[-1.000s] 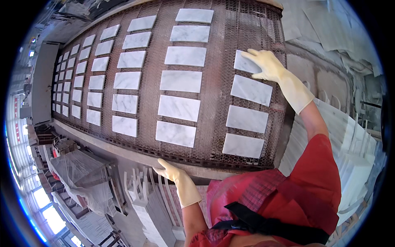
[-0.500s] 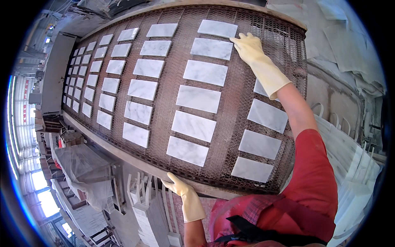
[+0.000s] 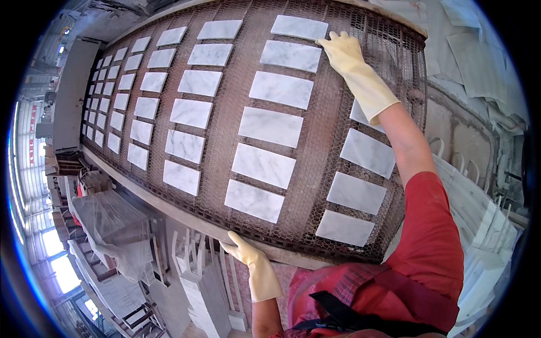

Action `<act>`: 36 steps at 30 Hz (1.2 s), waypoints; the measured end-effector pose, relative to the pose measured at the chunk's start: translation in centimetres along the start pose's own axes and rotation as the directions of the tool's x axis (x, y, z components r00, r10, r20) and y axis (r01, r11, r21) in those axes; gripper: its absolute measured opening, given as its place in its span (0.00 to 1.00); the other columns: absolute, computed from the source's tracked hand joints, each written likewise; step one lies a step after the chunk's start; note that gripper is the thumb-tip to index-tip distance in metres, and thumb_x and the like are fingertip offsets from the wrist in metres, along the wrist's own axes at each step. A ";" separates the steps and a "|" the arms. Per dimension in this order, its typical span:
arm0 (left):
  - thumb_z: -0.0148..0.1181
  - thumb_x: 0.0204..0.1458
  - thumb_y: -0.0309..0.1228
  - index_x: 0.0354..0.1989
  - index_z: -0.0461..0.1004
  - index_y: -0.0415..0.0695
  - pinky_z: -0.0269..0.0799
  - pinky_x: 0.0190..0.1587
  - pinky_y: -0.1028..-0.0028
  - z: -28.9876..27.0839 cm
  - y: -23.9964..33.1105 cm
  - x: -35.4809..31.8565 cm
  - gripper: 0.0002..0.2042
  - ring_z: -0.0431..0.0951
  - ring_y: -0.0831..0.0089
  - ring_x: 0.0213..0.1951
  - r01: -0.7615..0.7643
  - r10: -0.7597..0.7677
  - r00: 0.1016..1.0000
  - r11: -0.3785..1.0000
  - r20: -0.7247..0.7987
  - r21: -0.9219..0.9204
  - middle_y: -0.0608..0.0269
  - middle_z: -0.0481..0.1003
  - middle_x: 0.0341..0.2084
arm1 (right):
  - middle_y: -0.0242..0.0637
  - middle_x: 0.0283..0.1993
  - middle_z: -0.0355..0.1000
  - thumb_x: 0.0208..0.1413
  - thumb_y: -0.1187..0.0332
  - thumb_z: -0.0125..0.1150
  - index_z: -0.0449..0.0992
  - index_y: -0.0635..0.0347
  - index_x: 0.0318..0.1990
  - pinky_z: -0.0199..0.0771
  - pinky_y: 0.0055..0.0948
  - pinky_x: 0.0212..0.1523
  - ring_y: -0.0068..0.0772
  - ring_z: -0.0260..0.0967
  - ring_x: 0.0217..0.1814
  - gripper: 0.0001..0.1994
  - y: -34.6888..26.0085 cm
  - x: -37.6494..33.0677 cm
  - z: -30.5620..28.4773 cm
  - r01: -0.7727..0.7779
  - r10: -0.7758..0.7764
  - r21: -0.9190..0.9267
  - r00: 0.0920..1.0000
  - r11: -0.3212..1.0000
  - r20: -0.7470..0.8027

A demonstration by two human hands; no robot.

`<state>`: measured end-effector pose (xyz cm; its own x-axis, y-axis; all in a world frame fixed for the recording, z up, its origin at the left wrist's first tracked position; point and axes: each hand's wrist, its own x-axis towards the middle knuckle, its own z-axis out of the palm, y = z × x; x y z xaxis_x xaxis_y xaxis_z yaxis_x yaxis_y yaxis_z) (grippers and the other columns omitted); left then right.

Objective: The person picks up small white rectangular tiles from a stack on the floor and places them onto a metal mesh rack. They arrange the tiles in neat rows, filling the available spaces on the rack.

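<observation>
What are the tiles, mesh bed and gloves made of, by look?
Tiles: likely marble or a lookalike, smooth finish; white with grey veining.
Mesh bed: probably metal wire, dull, perhaps rusted; brownish, open honeycomb-like cells.
Gloves: likely rubber or latex, fairly smooth; pale yellow, no visible weave, creasing softly.

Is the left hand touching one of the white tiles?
No, the left hand is at the near rim of the mesh-topped table, apart from the white tiles.
</observation>
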<state>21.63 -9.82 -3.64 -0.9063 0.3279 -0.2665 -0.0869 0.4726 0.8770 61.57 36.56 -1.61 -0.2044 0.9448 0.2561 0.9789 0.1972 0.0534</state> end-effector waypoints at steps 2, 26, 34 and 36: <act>0.58 0.73 0.49 0.86 0.45 0.38 0.65 0.77 0.57 -0.3 -0.4 0.3 0.44 0.69 0.53 0.73 -0.043 0.043 0.999 0.999 0.015 0.002 0.44 0.60 0.79 | 0.42 0.54 0.80 0.71 0.66 0.55 0.84 0.36 0.64 0.83 0.50 0.53 0.51 0.79 0.56 0.19 0.2 -0.2 0.2 0.018 -0.018 0.004 1.000 1.000 0.010; 0.63 0.68 0.50 0.83 0.50 0.30 0.60 0.80 0.59 0.4 -2.1 0.3 0.47 0.66 0.50 0.77 -0.074 0.072 0.997 0.995 -0.034 -0.069 0.35 0.56 0.81 | 0.50 0.71 0.78 0.66 0.73 0.67 0.77 0.62 0.71 0.69 0.43 0.77 0.51 0.74 0.76 0.25 -4.7 -36.8 -16.3 -0.045 -0.007 0.721 0.998 0.691 0.069; 0.60 0.73 0.51 0.84 0.57 0.44 0.61 0.78 0.60 -5.3 -6.2 -1.0 0.38 0.64 0.54 0.78 -0.042 0.095 0.982 0.953 0.165 -0.299 0.47 0.60 0.81 | 0.51 0.65 0.80 0.58 0.69 0.76 0.78 0.58 0.69 0.80 0.47 0.65 0.56 0.80 0.64 0.30 -11.6 -41.6 -17.9 0.222 -0.245 0.636 0.968 0.739 -0.053; 0.60 0.73 0.51 0.84 0.58 0.46 0.62 0.77 0.60 -8.4 -8.9 -2.0 0.37 0.65 0.56 0.78 -0.043 0.089 0.983 0.961 0.160 -0.273 0.49 0.61 0.81 | 0.50 0.64 0.79 0.56 0.65 0.79 0.76 0.55 0.71 0.81 0.49 0.62 0.56 0.81 0.61 0.33 -13.3 -42.0 -18.0 0.256 -0.322 0.555 0.946 0.791 0.023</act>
<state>20.73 -21.51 -7.59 -0.8323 0.4957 -0.2480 -0.1577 0.2172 0.9633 57.13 -10.40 4.27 -0.5090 0.8365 0.2026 0.7224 0.5432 -0.4279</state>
